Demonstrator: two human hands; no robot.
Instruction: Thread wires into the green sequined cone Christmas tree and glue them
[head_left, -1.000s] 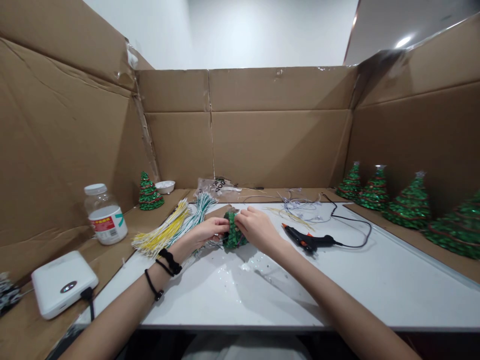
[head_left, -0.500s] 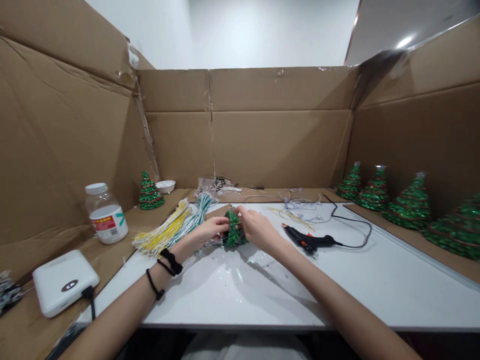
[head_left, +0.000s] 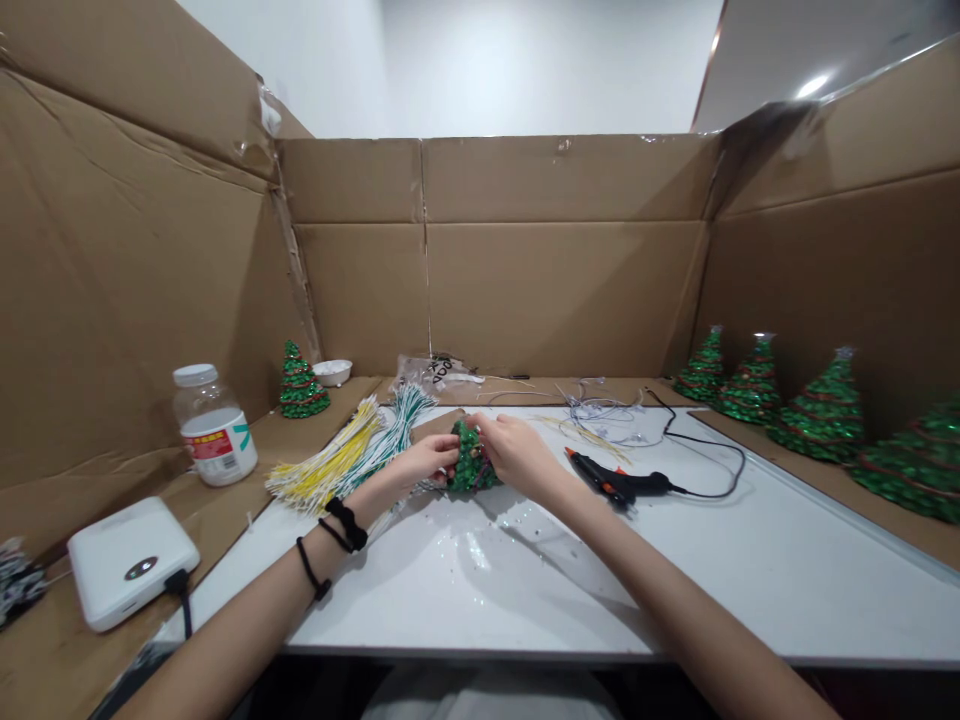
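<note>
A small green sequinned tree (head_left: 469,467) stands on the white table top (head_left: 525,580), held between both of my hands. My left hand (head_left: 424,461) grips its left side with curled fingers. My right hand (head_left: 514,452) closes over its right side and top, fingertips pinched at the tip. Two black bands circle my left wrist. A bundle of yellow, white and green wires (head_left: 341,455) lies just left of my left hand.
A black and orange glue gun (head_left: 619,482) with its cord lies right of my hands. Several finished green trees (head_left: 821,410) line the right ledge; one tree (head_left: 300,382), a white dish (head_left: 331,373), a jar (head_left: 212,425) and a white box (head_left: 131,562) sit left. Cardboard walls surround the table.
The tree has tipped from lying on its side to more upright between my hands. My right fingers have shifted up to its tip.
</note>
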